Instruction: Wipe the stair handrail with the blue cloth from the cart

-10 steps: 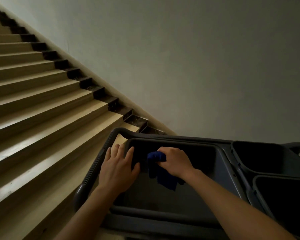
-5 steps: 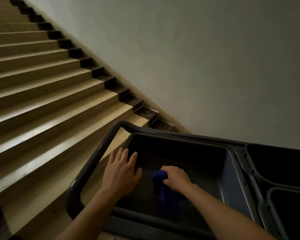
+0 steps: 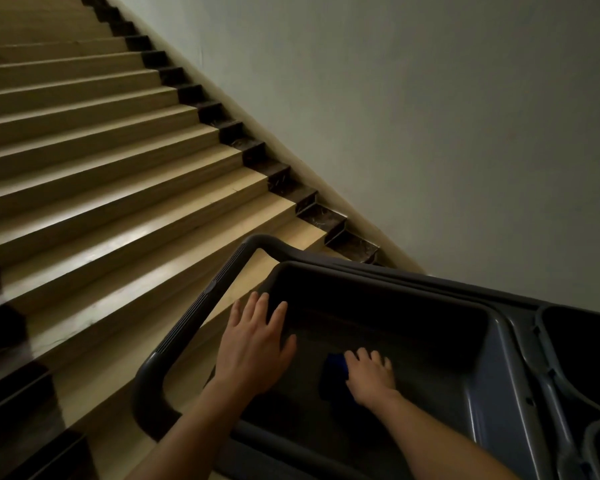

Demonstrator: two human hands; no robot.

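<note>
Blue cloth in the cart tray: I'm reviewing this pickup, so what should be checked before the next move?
1. Blue cloth lies low in the cart tray, reachable: ok.
2. Right hand touches the cloth: ok.
3. Grip closed round the cloth: cannot tell; the fingers lie over it and hide the contact.
4. Left hand free to help: ok, fingers straight, holding nothing.
5. Handrail located: not ok; only the stairs and the wall show.
</note>
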